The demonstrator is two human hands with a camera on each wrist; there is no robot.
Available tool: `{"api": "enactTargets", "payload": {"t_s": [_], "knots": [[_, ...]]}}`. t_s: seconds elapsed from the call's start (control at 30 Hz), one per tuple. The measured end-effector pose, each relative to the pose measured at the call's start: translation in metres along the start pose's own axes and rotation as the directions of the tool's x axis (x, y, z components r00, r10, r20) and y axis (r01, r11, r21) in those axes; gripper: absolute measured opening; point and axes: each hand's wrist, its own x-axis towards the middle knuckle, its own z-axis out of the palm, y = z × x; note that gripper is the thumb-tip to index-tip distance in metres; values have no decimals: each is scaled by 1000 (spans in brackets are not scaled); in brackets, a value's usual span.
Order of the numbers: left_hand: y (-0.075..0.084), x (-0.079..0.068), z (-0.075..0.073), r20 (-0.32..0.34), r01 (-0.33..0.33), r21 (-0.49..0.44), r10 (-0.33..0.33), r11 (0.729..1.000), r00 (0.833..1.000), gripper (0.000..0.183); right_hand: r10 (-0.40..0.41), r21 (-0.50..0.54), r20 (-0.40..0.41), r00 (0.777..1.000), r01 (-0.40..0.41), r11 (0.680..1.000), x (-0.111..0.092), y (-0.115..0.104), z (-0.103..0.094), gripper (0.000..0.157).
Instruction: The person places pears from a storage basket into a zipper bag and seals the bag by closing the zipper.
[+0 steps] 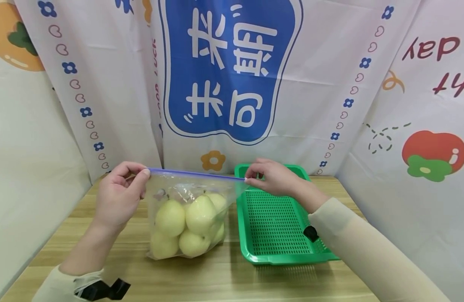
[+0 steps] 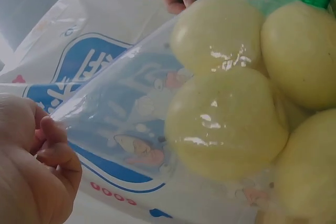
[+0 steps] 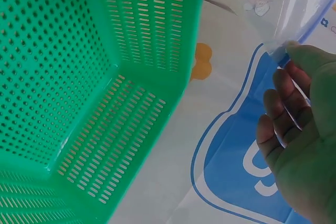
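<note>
A clear zip-lock bag (image 1: 190,218) with a purple seal strip stands on the table, holding several pale yellow-green pears (image 1: 201,214). My left hand (image 1: 120,195) pinches the left end of the strip between thumb and fingers. At the strip's right end, my right hand (image 1: 273,178) pinches the other corner. Between them the strip is stretched taut and looks closed along its length. In the left wrist view the pears (image 2: 226,124) press against the plastic, and the left hand (image 2: 37,161) holds the corner. The right wrist view has the right hand (image 3: 304,114) gripping its corner.
To the right of the bag is a green perforated plastic basket (image 1: 244,235), with my right forearm above its right side. Beneath everything lies a wood-grain table (image 1: 186,281). Printed white cloth (image 1: 315,54) hangs behind and at both sides.
</note>
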Motion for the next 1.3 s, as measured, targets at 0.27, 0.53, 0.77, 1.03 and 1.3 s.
{"api": "enactTargets", "payload": {"t_s": [0.27,0.53,0.77,1.03,1.3], "knots": [[5,2,-9,171,-175,272,132,946,976,18,15,-21,21,1000,-14,1000,0,5,1,11],[18,10,-23,482,-309,459,59,833,874,4,28,-20,38,999,-27,999,0,8,2,11],[29,22,-15,633,-349,399,20,848,774,33,45,27,22,999,-45,999,-2,10,4,11],[41,30,-9,426,-107,273,-21,956,904,32,87,89,-57,995,-82,993,-9,20,1,16],[50,36,2,280,85,117,-115,990,953,31,86,79,-82,993,-80,994,-10,26,-1,16]]}}
